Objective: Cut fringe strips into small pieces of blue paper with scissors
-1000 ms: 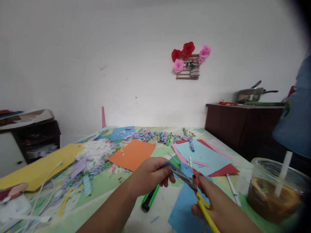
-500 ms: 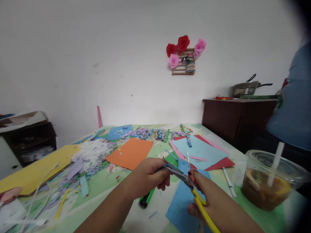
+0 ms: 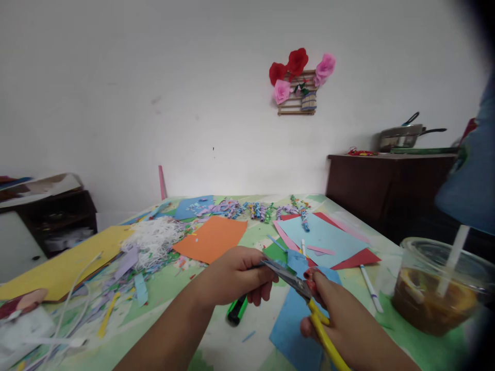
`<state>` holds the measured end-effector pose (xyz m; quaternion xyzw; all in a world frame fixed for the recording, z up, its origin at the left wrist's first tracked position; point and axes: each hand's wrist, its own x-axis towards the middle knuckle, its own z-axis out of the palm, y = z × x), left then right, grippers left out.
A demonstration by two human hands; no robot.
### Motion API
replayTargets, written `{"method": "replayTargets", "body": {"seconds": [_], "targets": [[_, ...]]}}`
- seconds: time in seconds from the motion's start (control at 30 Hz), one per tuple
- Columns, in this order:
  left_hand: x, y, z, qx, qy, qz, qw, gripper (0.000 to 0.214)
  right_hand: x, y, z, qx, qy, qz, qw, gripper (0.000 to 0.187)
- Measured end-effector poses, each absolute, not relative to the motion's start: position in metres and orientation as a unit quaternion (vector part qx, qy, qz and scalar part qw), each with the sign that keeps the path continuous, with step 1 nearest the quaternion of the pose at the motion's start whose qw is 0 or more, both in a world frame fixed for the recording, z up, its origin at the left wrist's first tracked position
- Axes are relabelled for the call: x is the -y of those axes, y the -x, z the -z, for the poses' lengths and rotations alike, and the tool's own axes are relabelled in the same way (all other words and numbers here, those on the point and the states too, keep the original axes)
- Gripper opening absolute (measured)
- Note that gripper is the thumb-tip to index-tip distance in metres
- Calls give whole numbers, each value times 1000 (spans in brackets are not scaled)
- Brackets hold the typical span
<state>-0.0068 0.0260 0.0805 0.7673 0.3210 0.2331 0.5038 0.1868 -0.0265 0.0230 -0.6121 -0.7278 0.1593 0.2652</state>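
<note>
My right hand [image 3: 340,309] is closed on a pair of scissors [image 3: 323,330] with yellow handles, its metal blades pointing up and left. A small red piece [image 3: 309,274] shows at the fingertips of that hand. My left hand [image 3: 242,275] is closed in a pinch right at the blade tips. What lies between its fingers is mostly hidden; a dark bit shows beside the thumb. Below the hands lie blue paper sheets [image 3: 292,330], one partly covered by the scissors and right hand. A green and black cutter [image 3: 237,310] rests on the table under my left hand.
An orange sheet [image 3: 212,238], yellow sheets [image 3: 73,257], white shredded strands [image 3: 154,242] and paper scraps cover the left side. Light blue paper [image 3: 327,239], a white pen [image 3: 371,288] and a drink cup [image 3: 436,288] are at right. A person in blue [image 3: 472,175] stands beyond.
The view has shifted slightly, so the table things appear a little further right. Both hands keep nearly the same hold, the scissors' blades still at my left fingers.
</note>
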Motion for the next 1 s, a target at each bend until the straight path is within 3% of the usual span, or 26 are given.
{"method": "replayTargets", "body": {"seconds": [0.43,0.6,0.83,1.0], "targets": [[-30,15,-80,-239,-725,-179,621,33,25,-195,-18,735,624,-110,240,27],[-28,15,-85,-281,-747,-209,566,27,25,-195,-23,730,623,-130,249,27],[-22,10,-83,-315,-792,-270,448,18,25,-194,-22,724,613,-176,263,42],[-17,3,-77,-336,-800,-284,408,21,27,-194,-22,719,613,-174,277,39]]}}
